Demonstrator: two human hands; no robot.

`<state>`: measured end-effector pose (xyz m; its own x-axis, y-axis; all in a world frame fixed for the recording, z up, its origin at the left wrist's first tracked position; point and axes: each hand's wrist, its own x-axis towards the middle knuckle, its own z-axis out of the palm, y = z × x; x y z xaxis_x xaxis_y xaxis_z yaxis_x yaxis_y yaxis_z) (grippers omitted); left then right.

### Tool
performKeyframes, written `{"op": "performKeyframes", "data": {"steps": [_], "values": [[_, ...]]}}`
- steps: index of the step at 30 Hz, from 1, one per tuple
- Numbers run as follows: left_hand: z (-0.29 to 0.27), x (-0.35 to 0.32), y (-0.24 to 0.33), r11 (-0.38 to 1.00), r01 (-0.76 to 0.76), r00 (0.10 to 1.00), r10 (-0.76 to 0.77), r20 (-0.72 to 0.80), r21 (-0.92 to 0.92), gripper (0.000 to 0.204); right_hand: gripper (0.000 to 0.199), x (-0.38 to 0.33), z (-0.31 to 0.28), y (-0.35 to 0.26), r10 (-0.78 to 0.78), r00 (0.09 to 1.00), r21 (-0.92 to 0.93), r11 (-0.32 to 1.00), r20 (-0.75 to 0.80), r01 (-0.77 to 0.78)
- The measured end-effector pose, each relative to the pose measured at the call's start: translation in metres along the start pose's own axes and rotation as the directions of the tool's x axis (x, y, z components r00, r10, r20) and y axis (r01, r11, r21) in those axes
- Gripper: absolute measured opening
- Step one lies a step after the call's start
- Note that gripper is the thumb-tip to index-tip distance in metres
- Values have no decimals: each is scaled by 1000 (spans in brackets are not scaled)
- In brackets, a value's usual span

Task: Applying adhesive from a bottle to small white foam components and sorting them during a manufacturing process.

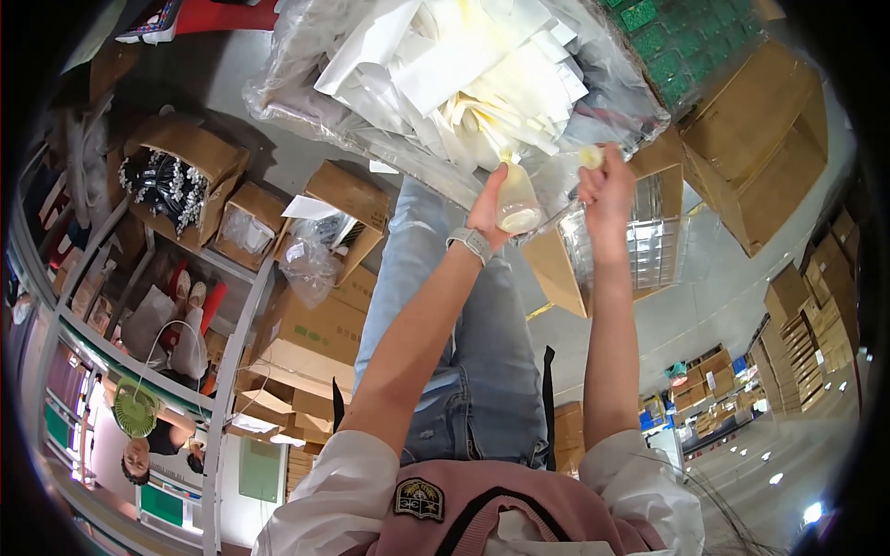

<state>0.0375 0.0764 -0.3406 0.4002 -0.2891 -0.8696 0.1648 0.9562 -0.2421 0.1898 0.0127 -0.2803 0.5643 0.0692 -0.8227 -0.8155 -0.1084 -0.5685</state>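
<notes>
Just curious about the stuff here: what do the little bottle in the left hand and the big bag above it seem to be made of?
The bottle looks like translucent, milky plastic, since light glows through it. The bag seems thin clear plastic film: glossy, wrinkled, with white pieces showing through.

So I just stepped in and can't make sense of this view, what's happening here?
A person stands over jeans-clad legs, both arms stretched out. The left hand holds a small pale bottle; the right hand pinches a small pale cap beside it. Just beyond lies a clear plastic bag of white pieces, with cardboard boxes around.
</notes>
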Motion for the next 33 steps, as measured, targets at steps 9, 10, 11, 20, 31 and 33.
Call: {"op": "performKeyframes", "data": {"steps": [9, 10, 11, 20, 31, 33], "values": [[-1, 6, -13, 992, -69, 993, 79, 93, -105, 56, 23, 2, 1, 64, 241, 970, -69, 969, 37, -238], [-5, 6, -11, 995, -26, 995, 35, 92, -97, 56, 23, 0, -5, 61, 256, 966, -74, 965, 31, -253], [-6, 7, -8, 996, 14, 995, -5, 100, -85, 56, 24, 4, -7, 49, 185, 982, -96, 979, 41, -180], [9, -1, -21, 957, -43, 994, 69, 83, -287, 50, 23, -9, 10, 69, -138, 990, -270, 953, 12, 136], [-9, -6, 1, 993, 3, 1000, -3, 4, -120, 45, 24, -12, 7, 3, -34, 999, -247, 968, 28, 40], [-7, -10, -1, 995, -55, 998, 55, 1, -88, 49, 25, -15, 5, -2, -149, 989, -118, 982, 19, 150]]}}
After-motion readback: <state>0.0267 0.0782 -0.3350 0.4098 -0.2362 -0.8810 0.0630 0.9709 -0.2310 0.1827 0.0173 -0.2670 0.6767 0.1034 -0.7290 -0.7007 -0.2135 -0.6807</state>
